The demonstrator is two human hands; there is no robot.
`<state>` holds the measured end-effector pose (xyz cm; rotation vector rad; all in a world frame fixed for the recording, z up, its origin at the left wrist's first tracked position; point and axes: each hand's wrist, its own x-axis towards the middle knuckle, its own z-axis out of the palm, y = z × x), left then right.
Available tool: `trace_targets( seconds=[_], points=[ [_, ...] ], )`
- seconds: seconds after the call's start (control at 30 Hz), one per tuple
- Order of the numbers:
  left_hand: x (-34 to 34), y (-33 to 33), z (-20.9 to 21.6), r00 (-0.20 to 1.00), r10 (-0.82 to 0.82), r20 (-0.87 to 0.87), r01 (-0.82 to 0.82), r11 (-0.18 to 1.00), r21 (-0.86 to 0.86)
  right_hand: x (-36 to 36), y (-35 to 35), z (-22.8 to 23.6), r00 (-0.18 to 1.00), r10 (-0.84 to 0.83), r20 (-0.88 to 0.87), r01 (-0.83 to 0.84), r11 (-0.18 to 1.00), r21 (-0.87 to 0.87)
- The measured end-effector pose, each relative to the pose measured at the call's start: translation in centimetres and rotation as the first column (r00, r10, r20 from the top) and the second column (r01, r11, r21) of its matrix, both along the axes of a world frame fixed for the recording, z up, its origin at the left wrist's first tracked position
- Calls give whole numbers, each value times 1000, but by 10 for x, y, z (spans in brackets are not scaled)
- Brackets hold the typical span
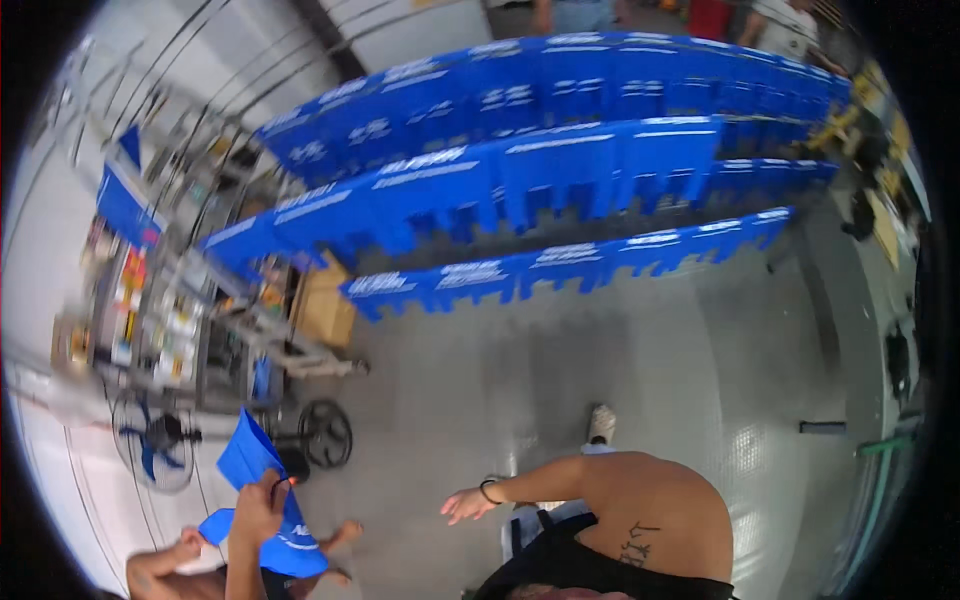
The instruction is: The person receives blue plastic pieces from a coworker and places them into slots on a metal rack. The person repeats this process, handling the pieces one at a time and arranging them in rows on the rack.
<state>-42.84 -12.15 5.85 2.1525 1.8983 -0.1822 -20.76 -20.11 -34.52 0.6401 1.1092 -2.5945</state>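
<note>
My right hand [468, 505] reaches across to the left in front of my body, a dark band at its wrist. Its fingers are stretched out, and nothing is in them. I do not see my left hand. To the lower left, another person's hands [258, 508] hold a blue fabric piece [250, 455] with white print. That cloth is folded or bunched, and part of it hangs over the person's lap. My right hand is apart from it. One of my shoes [602, 424] shows on the floor [470, 380] ahead.
Long rows of blue printed fabric pieces [440, 185] hang across the far side. A standing fan [160, 440] and loaded shelves [170, 330] line the left. A cardboard box [325, 305] stands under the rows' left end. People [790, 30] stand beyond the rows.
</note>
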Motion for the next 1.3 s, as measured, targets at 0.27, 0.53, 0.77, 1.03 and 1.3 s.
trace_targets(
  seconds=[0.27, 0.53, 0.77, 1.03, 1.3],
  points=[
    [315, 106, 45, 815, -116, 568, -48, 963, 265, 301, 100, 20, 402, -906, -130, 889, 420, -183],
    [589, 193, 51, 249, -77, 966, -115, 987, 108, 624, 93, 151, -203, -936, -287, 943, -108, -314],
    [804, 262, 10, 8, 88, 996, 92, 992, -88, 824, 98, 207, -363, -907, -216, 920, -311, -238],
    [1008, 358, -33, 53, -15, 998, 214, 977, 3, 1035, 128, 267, -491, -782, -384, 871, -427, -243],
    [1171, 354, 104, -294, -22, 955, 364, 922, 133, 1210, 162, 410, -514, -536, -670, 739, -673, -29]
  ],
)
